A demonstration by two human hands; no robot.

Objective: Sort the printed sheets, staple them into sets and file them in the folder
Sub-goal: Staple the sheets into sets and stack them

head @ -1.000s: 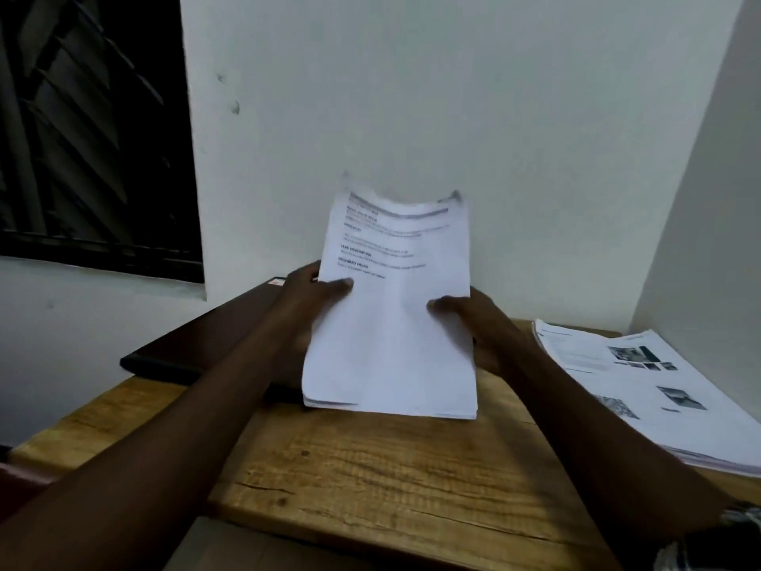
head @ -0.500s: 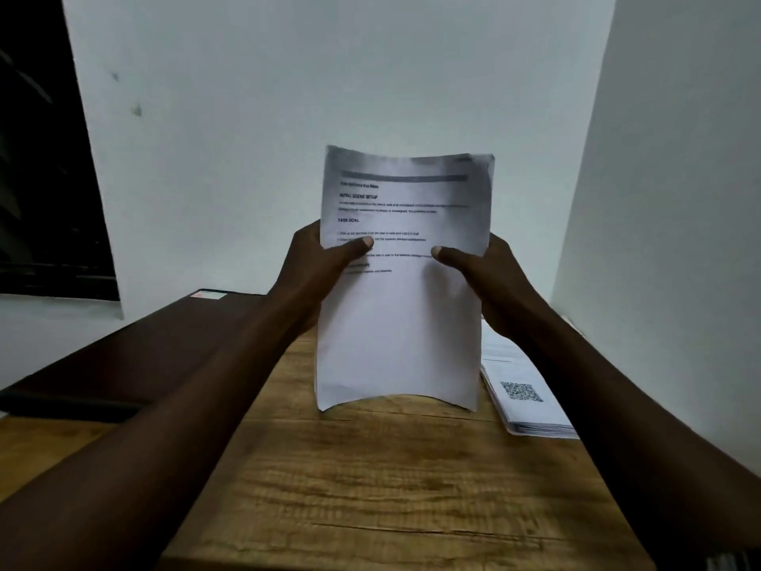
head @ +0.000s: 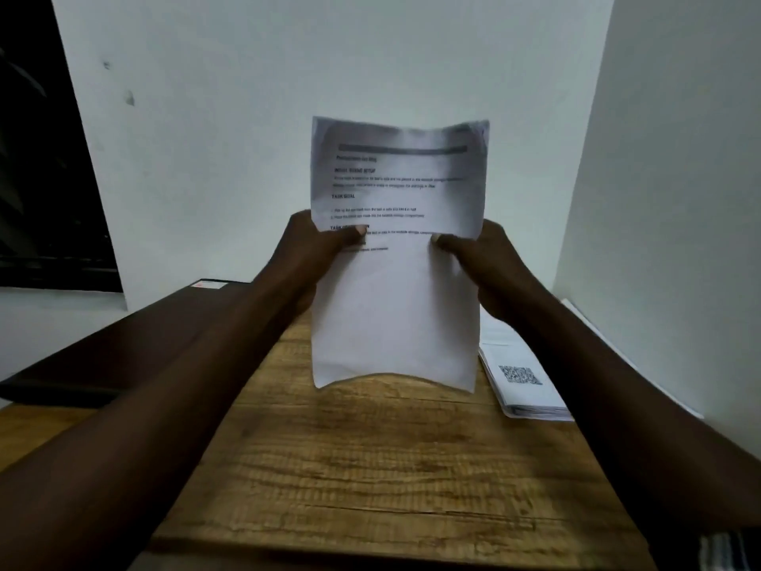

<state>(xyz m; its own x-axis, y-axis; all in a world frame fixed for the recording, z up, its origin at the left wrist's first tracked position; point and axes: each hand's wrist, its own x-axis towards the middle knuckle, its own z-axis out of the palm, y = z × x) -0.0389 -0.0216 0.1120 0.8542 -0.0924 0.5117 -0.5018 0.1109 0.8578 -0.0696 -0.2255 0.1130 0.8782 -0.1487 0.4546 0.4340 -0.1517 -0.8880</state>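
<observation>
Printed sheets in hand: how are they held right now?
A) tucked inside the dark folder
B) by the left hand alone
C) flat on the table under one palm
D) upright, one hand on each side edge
D: the left hand and the right hand each pinch a side edge of the sheets, which stand upright with the print facing the viewer.

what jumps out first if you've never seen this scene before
The printed sheets, held upright at centre, left hand and right hand pinching their side edges. Right of them a paper stack with a QR code lies on the wooden table; a dark folder lies at the left.
</observation>
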